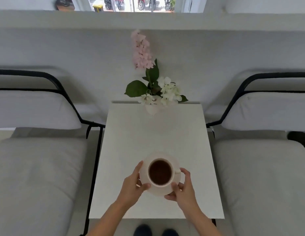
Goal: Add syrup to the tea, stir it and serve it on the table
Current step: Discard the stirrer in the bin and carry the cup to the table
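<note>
A white cup (160, 172) full of dark tea stands on a white saucer (172, 160) over the near half of the white square table (155, 135). My left hand (133, 184) grips the saucer's left rim, thumb on top. On the right rim sits my right hand (183, 188), its fingers close to the cup's handle. Whether the saucer rests on the tabletop or hangs just above it, I cannot tell. No syrup or spoon is in view.
A white vase (152, 109) with pink and white flowers stands at the table's far edge, against the wall. Grey cushioned seats with black frames flank the table, one on the left (37, 171) and one on the right (260, 171). My shoes show below the near edge.
</note>
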{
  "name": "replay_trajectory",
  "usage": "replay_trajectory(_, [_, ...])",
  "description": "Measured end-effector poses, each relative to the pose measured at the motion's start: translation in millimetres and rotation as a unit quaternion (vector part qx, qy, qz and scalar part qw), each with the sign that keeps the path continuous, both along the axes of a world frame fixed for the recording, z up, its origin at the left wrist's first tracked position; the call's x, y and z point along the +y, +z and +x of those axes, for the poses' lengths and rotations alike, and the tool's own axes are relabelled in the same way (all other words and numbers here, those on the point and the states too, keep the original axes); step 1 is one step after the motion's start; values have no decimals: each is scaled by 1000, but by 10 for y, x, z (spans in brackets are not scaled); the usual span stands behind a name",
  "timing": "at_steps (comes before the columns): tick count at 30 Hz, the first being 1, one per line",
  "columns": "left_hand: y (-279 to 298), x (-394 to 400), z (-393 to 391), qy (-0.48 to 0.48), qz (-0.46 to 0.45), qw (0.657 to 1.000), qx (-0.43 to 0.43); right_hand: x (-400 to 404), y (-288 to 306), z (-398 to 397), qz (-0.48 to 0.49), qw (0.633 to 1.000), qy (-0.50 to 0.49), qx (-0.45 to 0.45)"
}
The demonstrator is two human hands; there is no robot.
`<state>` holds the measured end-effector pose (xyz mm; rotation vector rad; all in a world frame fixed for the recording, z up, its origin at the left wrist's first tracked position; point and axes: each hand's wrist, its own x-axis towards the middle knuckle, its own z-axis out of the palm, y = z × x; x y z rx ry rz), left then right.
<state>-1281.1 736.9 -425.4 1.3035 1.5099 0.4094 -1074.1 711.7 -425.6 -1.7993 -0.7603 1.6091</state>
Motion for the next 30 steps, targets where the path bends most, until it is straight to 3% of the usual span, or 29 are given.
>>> replay_trajectory(10, [-906,380,-89,-29,13,999,38,358,-874,-88,-9,1000,-1,-12])
replay_trajectory(23, [-1141,578,-135,-80,-1,987,140,501,-1092,-109,-2,997,38,-73])
replay_trajectory(30, [-1192,672,-114,-139,17,957,255,567,-1093,-81,-1,993,79,-89])
